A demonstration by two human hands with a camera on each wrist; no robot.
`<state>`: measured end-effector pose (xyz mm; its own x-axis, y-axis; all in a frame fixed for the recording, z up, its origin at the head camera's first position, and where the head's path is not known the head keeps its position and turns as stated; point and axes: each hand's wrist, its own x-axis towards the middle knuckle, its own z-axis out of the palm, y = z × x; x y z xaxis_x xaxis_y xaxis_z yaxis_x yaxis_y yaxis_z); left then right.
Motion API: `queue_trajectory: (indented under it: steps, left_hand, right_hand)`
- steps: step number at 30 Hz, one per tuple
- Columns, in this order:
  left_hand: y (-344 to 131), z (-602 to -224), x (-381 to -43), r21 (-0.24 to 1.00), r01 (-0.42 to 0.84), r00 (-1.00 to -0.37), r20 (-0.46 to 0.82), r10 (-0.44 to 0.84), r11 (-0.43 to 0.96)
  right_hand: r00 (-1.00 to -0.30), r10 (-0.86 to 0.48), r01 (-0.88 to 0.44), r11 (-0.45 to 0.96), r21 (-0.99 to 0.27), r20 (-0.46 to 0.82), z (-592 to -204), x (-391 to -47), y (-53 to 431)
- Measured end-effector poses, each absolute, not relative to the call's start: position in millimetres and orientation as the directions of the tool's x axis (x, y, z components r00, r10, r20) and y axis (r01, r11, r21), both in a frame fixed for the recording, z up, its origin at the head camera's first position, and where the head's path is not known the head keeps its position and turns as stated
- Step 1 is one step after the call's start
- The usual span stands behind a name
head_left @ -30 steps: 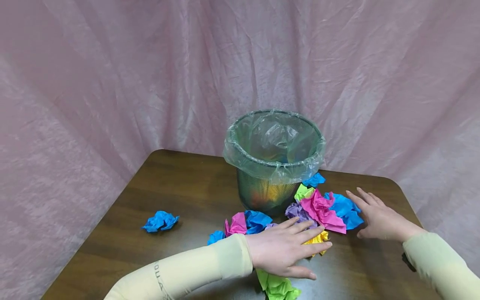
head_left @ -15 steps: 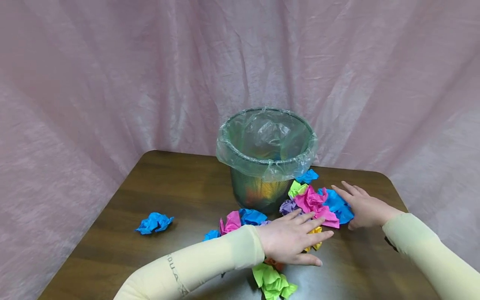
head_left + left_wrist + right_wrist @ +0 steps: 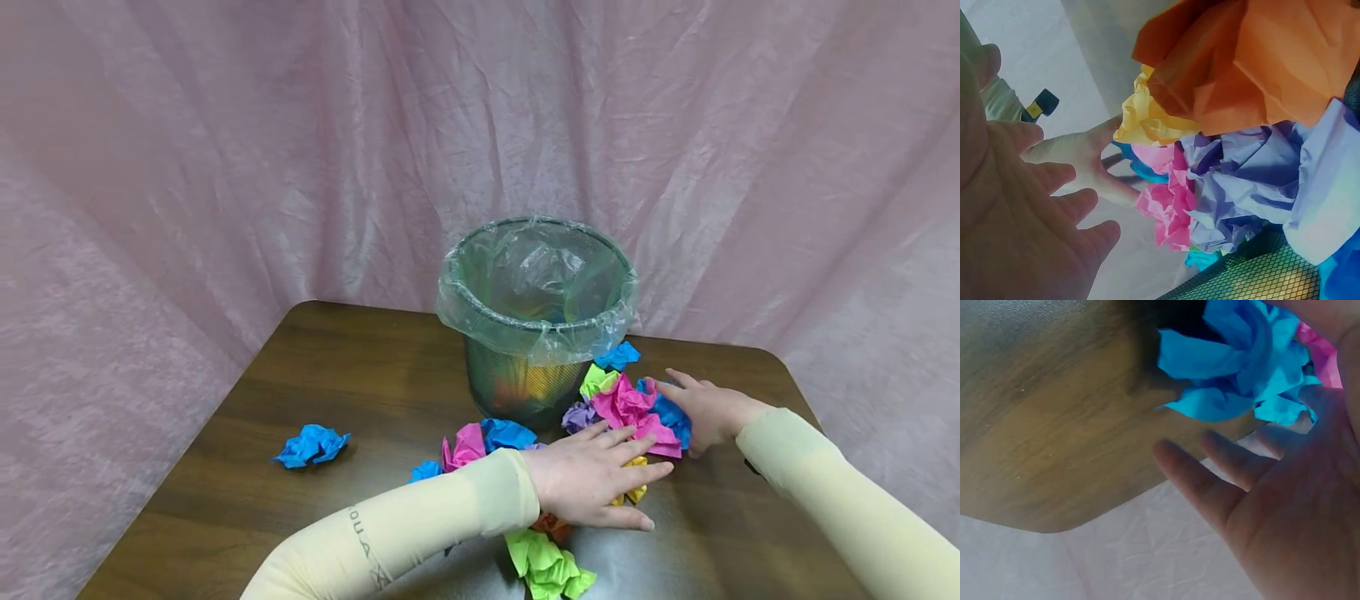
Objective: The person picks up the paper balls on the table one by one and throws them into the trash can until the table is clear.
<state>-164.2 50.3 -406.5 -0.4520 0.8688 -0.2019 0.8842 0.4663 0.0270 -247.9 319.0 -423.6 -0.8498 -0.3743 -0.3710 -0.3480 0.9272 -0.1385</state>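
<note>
My left hand (image 3: pixel 592 477) is spread flat, palm down, over the front of a heap of crumpled paper. Yellow paper (image 3: pixel 636 482) shows past its fingers, and orange paper (image 3: pixel 553 527) peeks out beneath. In the left wrist view purple paper (image 3: pixel 1241 181) lies off the fingertips. My right hand (image 3: pixel 712 414), fingers extended, is at the heap's right side against crumpled blue paper (image 3: pixel 672 421), partly hiding it. Pink paper (image 3: pixel 630 408) lies just left of that blue one. The right wrist view shows the blue paper (image 3: pixel 1235 369) beside the thumb and palm, not gripped.
A mesh wastebasket (image 3: pixel 525 387) with a clear green liner stands behind the heap, coloured paper inside. One blue paper ball (image 3: pixel 311 446) lies alone at left. Green paper (image 3: pixel 547 567) is at the front; pink (image 3: pixel 463 446) and blue (image 3: pixel 507 434) pieces lie behind the left forearm.
My right hand has moved left, up to the blue paper, which it now covers more. My left hand has shifted slightly to the right, uncovering the orange paper. The head view has turned a little.
</note>
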Motion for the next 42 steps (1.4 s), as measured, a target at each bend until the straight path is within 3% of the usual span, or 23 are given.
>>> queue_trajectory:
  steps: [14, 23, 42]
  left_hand:
    - [52.2, -413.6, -169.3, 0.031, 0.86, -0.487, -0.246, 0.838, 0.509]
    - [57.1, -412.6, -169.4, -0.002, 0.872, -0.476, -0.237, 0.847, 0.489]
    - [56.8, -416.2, -168.8, 0.068, 0.855, -0.484, -0.254, 0.838, 0.514]
  right_hand:
    - [-0.854, -0.41, -0.371, 0.911, -0.178, -0.319, -443.1, -239.8, 337.6]
    - [-0.852, -0.462, -0.411, 0.882, -0.232, -0.246, -449.0, -230.4, 337.3]
    - [-0.866, -0.455, -0.405, 0.881, -0.244, -0.207, -451.7, -227.8, 349.2]
